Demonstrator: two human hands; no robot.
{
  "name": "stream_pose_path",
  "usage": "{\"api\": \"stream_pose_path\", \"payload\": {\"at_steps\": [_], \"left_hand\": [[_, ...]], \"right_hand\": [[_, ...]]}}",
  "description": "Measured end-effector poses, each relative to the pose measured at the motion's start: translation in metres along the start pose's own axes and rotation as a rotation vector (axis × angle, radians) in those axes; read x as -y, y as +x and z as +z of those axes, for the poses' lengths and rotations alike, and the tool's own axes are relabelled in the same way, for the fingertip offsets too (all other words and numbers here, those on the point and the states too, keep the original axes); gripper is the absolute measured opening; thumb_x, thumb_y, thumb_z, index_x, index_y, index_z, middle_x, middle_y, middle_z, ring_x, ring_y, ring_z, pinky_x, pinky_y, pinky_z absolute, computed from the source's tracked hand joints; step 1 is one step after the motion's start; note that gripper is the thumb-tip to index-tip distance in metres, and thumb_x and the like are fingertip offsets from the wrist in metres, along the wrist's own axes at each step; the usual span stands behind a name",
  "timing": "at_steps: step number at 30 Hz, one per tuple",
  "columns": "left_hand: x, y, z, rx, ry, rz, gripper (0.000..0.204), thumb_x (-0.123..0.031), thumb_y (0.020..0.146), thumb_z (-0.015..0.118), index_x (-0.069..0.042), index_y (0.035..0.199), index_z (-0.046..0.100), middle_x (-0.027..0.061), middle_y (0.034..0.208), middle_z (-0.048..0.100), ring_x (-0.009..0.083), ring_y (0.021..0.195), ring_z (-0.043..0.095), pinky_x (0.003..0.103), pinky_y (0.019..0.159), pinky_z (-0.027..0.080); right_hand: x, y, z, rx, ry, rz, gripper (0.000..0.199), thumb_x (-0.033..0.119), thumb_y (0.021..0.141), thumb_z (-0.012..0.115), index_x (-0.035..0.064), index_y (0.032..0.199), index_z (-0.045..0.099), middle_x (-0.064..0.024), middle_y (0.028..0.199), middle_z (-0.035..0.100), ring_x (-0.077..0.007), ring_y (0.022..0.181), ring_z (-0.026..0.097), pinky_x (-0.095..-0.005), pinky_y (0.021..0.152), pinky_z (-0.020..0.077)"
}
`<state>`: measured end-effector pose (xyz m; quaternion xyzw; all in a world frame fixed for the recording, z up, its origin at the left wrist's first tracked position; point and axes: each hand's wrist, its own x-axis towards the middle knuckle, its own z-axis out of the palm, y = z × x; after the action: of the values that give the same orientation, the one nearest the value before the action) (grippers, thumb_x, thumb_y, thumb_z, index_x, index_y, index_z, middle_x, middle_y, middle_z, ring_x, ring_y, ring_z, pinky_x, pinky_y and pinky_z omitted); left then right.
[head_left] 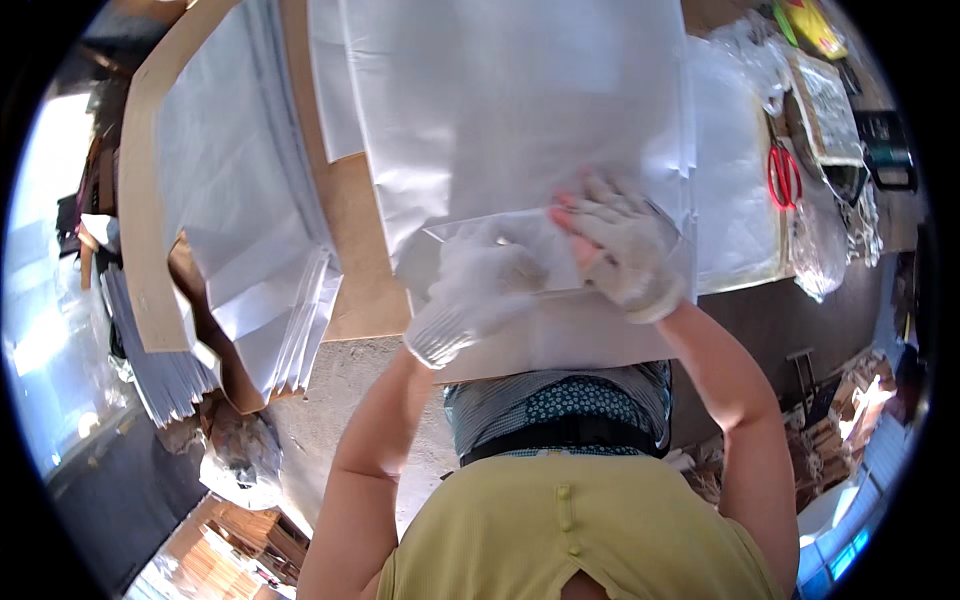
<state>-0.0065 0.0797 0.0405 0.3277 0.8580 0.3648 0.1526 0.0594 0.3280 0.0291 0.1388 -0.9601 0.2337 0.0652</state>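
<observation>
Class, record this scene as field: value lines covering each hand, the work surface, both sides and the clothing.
Left hand: gloved, blurred, over the large white sheet; grip unclear
Right hand: gloved, fingers spread, at the same sheet
Surface beneath: brown cardboard, partly showing
Left side: stack of white sheets
Right side: red-handled scissors, clear plastic bag
Clothing: yellow-green top

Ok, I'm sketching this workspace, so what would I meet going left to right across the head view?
Silvery-white sheet stack, gloved left hand, gloved right hand, red-handled scissors, black-and-teal object.
</observation>
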Motion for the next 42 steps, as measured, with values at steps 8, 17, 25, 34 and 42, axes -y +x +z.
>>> {"api": "stream_pose_path", "payload": {"at_steps": [8,17,25,34,42], "left_hand": [[0.013,0.003,0.027,-0.470,0.539,0.087,0.041,-0.024,0.084,0.076,-0.008,0.121,0.068,0.0095,0.126,0.061,0.0325,0.115,0.061,0.050,0.095,0.049],[0.021,0.002,0.030,-0.457,0.454,0.075,0.037,-0.017,0.090,0.072,-0.008,0.126,0.070,0.0120,0.125,0.066,0.0346,0.117,0.062,0.048,0.097,0.048],[0.011,-0.073,-0.037,-0.584,-0.277,-0.350,0.039,-0.022,0.101,0.061,-0.002,0.134,0.067,0.0173,0.133,0.065,0.0339,0.128,0.060,0.045,0.112,0.046],[0.053,-0.081,-0.005,-0.656,-1.436,-0.922,0.047,-0.046,0.106,0.061,-0.004,0.124,0.070,0.0069,0.098,0.071,0.0176,0.090,0.068,0.033,0.082,0.057],[0.049,-0.112,-0.150,-1.206,-0.043,-0.390,0.016,-0.020,0.097,0.074,-0.006,0.104,0.077,0.0124,0.086,0.077,0.0262,0.075,0.074,0.040,0.068,0.060]], "right_hand": [[0.028,0.019,0.016,-0.127,-0.013,0.065,0.045,0.023,0.092,0.065,0.0076,0.134,0.072,-0.0145,0.141,0.069,-0.0378,0.142,0.055,-0.0529,0.125,0.0352],[0.013,0.011,0.004,-0.052,-0.057,-0.013,0.047,0.024,0.093,0.059,0.0050,0.134,0.071,-0.0170,0.145,0.065,-0.0409,0.139,0.057,-0.0552,0.121,0.0391],[-0.069,-0.047,-0.049,-0.081,-0.133,0.079,0.044,0.020,0.083,0.073,0.0056,0.124,0.072,-0.0157,0.126,0.070,-0.0385,0.123,0.064,-0.0514,0.107,0.0498],[-0.051,-0.047,-0.040,0.029,-0.102,0.295,0.073,0.028,0.068,0.092,0.0059,0.133,0.067,-0.0131,0.122,0.067,-0.0367,0.109,0.065,-0.0462,0.099,0.0522],[-0.160,-0.031,-0.066,-0.535,0.675,0.578,0.045,0.006,0.103,0.065,-0.0029,0.146,0.058,-0.0050,0.121,0.069,-0.0122,0.099,0.065,-0.0236,0.087,0.0535]]}}
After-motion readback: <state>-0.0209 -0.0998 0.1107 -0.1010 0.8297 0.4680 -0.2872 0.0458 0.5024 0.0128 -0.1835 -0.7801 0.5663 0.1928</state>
